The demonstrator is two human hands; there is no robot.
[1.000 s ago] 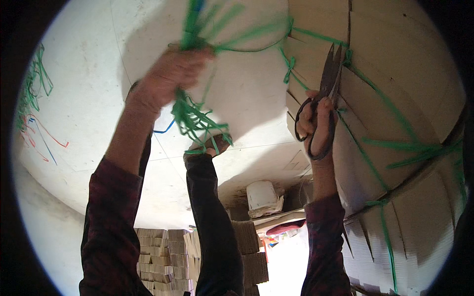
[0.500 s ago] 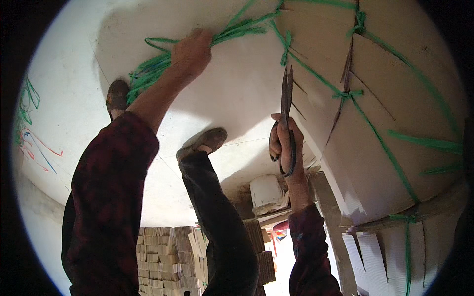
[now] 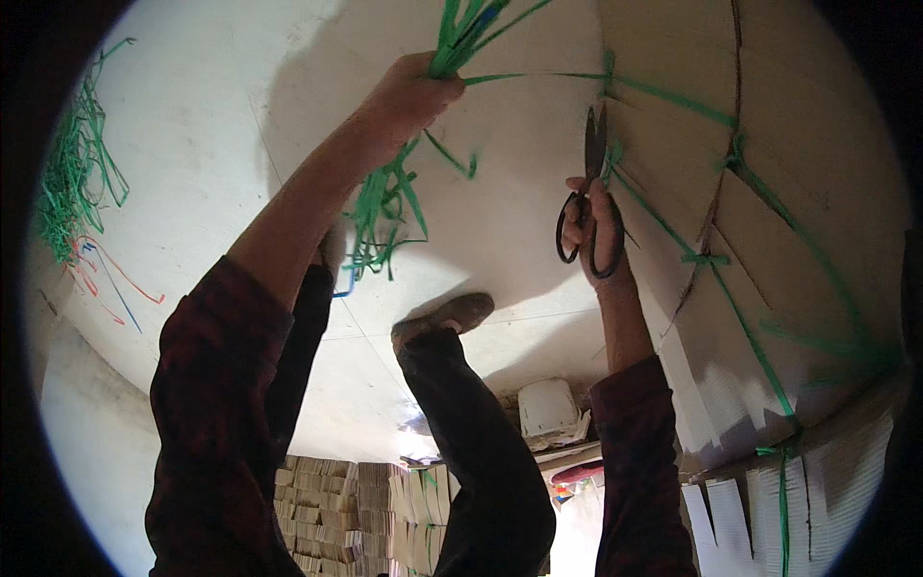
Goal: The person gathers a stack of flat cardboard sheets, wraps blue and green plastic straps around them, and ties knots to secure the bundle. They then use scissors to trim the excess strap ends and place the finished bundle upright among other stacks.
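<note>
My left hand (image 3: 413, 101) is closed round a bunch of green plastic straps (image 3: 461, 34). Their loose ends (image 3: 389, 207) dangle below the fist over the floor. One green strap (image 3: 534, 75) stretches from this hand across to a tied stack of flat cardboard (image 3: 673, 130) on the right. In my right hand (image 3: 601, 226) is a pair of scissors (image 3: 596, 144) with dark loop handles, its blades slightly apart and pointing away from me. The blade tips are beside the cardboard stack's edge, below the stretched strap, with no strap visible between them.
A tangled heap of green straps (image 3: 82, 173) lies far left, with red and blue strands (image 3: 106, 269) beside it. Stacked cardboard pieces (image 3: 322, 510) and a whitish container (image 3: 548, 406) are at the bottom. My shoe (image 3: 447, 317) stands on the pale floor. More tied cardboard (image 3: 750, 510) is lower right.
My left hand has moved away from me and to the right with the straps, which now hang off the floor. The scissors' blades have parted a little. The whole view has shifted.
</note>
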